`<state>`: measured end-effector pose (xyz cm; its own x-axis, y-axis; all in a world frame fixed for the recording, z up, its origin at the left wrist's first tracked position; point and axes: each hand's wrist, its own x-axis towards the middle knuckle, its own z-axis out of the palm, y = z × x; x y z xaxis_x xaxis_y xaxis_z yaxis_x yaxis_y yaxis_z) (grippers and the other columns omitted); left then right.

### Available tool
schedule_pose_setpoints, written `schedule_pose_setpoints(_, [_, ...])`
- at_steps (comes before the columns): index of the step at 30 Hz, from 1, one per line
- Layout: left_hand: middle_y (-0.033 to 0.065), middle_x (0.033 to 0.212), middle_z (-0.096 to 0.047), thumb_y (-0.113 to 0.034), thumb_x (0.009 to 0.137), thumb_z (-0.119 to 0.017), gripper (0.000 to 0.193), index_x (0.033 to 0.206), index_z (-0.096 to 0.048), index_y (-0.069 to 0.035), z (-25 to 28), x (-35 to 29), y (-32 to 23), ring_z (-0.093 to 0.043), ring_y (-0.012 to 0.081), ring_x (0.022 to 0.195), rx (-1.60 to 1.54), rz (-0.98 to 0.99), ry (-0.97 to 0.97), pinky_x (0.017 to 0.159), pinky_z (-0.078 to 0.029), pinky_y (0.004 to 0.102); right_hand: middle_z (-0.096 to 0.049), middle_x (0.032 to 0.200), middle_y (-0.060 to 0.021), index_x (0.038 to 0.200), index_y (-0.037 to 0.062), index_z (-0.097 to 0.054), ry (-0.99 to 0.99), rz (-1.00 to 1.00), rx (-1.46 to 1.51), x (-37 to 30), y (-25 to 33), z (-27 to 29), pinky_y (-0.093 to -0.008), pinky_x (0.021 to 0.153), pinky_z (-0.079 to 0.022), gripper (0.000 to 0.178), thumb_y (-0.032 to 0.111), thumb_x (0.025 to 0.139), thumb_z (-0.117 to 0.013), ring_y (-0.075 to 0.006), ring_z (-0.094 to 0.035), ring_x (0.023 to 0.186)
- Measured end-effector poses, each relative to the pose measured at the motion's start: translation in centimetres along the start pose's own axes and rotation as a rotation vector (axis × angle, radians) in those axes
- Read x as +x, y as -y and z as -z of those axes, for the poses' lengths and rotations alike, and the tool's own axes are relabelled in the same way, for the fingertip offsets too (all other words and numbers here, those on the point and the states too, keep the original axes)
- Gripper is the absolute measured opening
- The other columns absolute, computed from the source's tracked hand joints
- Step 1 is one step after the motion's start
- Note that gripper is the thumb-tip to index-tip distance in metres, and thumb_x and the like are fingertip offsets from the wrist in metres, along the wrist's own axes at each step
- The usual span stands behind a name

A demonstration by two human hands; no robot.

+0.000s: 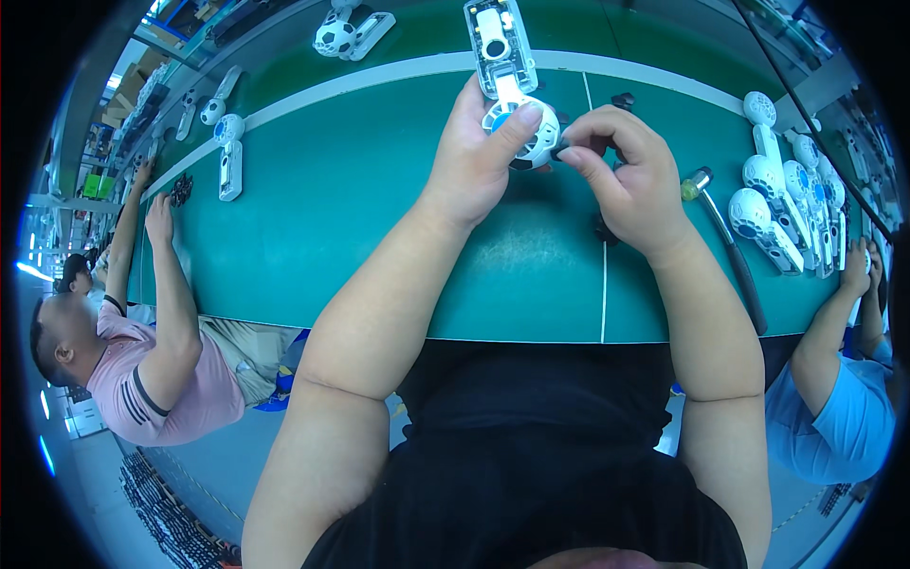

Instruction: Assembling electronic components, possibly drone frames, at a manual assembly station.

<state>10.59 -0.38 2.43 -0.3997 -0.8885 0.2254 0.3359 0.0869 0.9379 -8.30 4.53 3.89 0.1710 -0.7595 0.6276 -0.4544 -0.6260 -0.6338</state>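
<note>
My left hand (471, 163) is closed around the round end of a white device (500, 52), thumb laid across it. That end is patterned like a football, and a narrow neck joins it to a long rectangular body with its inner parts exposed. At the right side of the ball, my right hand (633, 180) pinches a small black part (559, 150) between thumb and fingertips. The part seems to touch the ball; its exact shape is hidden. More small black pieces (623, 100) lie on the green mat behind my right hand, partly covered by it.
A hammer (728, 237) lies right of my right forearm. Several similar white devices (763, 180) are grouped at the right; others stand at the left (229, 156) and far side (336, 36). Co-workers sit left (161, 370) and right (834, 398) along the green table (313, 237).
</note>
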Motion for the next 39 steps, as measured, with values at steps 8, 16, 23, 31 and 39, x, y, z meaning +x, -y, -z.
schedule_pose_setpoints(8, [0.0098, 0.111, -0.067, -0.043, 0.098, -0.070, 0.059, 0.138, -0.049, -0.005, 0.0, -0.2, 0.5, -0.069, 0.0178, 0.094, 0.076, 0.049, 0.054, 0.071, -0.059, 0.0308, -0.065, 0.083, -0.0040, 0.098, 0.0045, -0.067, 0.069, -0.216, 0.153, 0.0, -0.3, 0.2, -0.0283, 0.070, -0.047, 0.018, 0.015, 0.089, -0.079, -0.0140, -0.058, 0.075])
schedule_pose_setpoints(16, [0.0094, 0.114, -0.065, -0.044, 0.098, -0.071, 0.062, 0.141, -0.047, -0.005, -0.2, -0.3, 0.3, -0.068, 0.0177, 0.097, 0.114, 0.093, 0.072, 0.071, -0.059, 0.0305, -0.061, 0.080, -0.0022, 0.095, 0.0046, -0.061, 0.103, -0.352, 0.242, 0.0, -1.1, 0.2, -0.0261, 0.068, -0.045, 0.021, 0.015, 0.091, -0.078, -0.0114, -0.054, 0.073])
schedule_pose_setpoints(23, [0.0086, 0.116, -0.064, -0.036, 0.094, -0.077, 0.064, 0.141, -0.047, -0.005, -0.4, -0.4, 1.2, -0.066, 0.0173, 0.101, 0.113, -0.007, 0.054, 0.077, -0.059, 0.0319, -0.061, 0.083, -0.0043, 0.097, 0.0040, -0.060, -0.039, -0.334, 0.295, -0.7, -0.7, -1.8, -0.0281, 0.070, -0.049, 0.017, 0.015, 0.096, -0.073, -0.0135, -0.059, 0.075])
schedule_pose_setpoints(31, [0.0075, 0.116, -0.064, -0.027, 0.092, -0.079, 0.062, 0.141, -0.047, -0.006, -0.5, -0.5, 0.7, -0.066, 0.0170, 0.102, 0.010, 0.051, 0.070, 0.082, -0.058, 0.0323, -0.065, 0.087, -0.0077, 0.101, 0.0025, -0.062, -0.091, -0.255, 0.219, -1.1, -0.7, -2.0, -0.0297, 0.072, -0.051, 0.014, 0.016, 0.101, -0.066, -0.0173, -0.063, 0.078])
schedule_pose_setpoints(39, [0.0088, 0.118, -0.065, -0.026, 0.094, -0.077, 0.057, 0.138, -0.048, -0.006, -0.2, -0.4, 0.7, -0.066, 0.0180, 0.104, -0.060, 0.106, 0.003, 0.087, -0.057, 0.0327, -0.065, 0.093, -0.0023, 0.106, 0.0016, -0.062, 0.009, -0.336, 0.293, -0.7, 0.3, -1.3, -0.0249, 0.079, -0.050, 0.015, 0.015, 0.102, -0.068, -0.0097, -0.062, 0.087])
